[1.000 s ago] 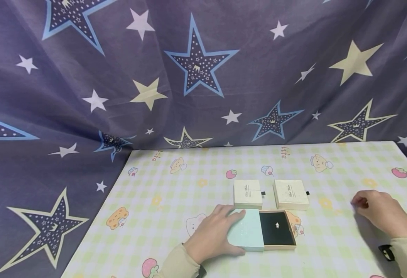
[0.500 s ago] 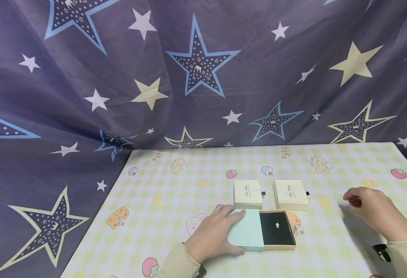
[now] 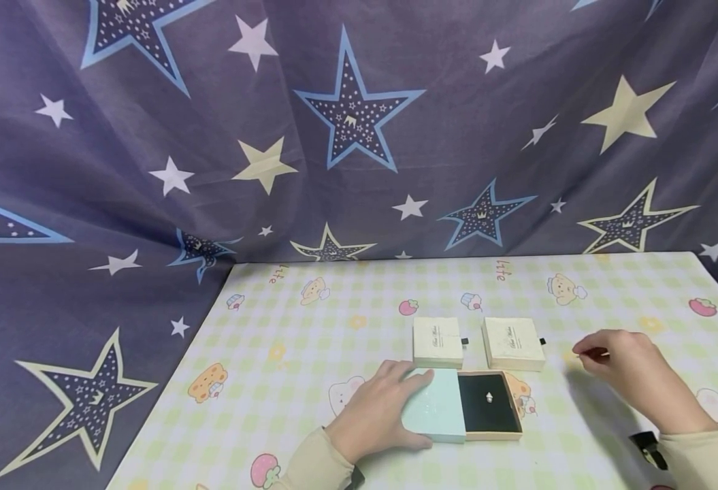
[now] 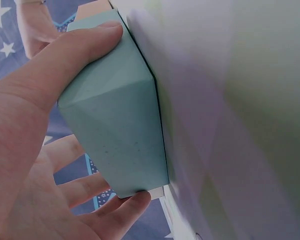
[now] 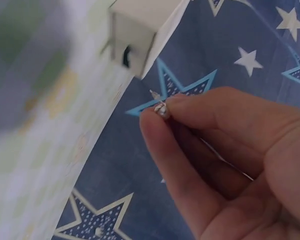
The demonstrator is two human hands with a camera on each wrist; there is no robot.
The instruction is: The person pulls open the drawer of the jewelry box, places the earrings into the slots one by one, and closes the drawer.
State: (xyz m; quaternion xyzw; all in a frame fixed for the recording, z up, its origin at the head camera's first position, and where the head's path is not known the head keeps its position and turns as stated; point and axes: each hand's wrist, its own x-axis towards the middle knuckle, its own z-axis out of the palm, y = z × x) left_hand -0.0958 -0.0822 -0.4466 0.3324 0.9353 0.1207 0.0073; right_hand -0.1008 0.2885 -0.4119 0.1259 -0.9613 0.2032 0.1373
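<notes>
My left hand (image 3: 372,414) grips the pale mint jewelry box (image 3: 438,408), thumb along one side and fingers at the opposite side. The box's tray (image 3: 514,435) is slid partway out to the right, showing a black pad (image 3: 481,416). A small shiny earring (image 3: 489,397) sits on that pad. To the right of the tray, my right hand (image 3: 631,373) is raised over the tablecloth. Its thumb and index finger pinch a stud earring (image 5: 161,110), seen in the right wrist view with a sparkling stone and a thin post.
Two cream boxes, one at left (image 3: 437,340) and one at right (image 3: 513,341), stand just behind the mint box, each with a black pull tab. A checked tablecloth (image 3: 309,327) covers the table. A star-patterned curtain (image 3: 211,102) hangs behind and at the left.
My right hand has moved left across the table toward the boxes, fingertips still pinched. The left hand, mint box and its tray stay in place.
</notes>
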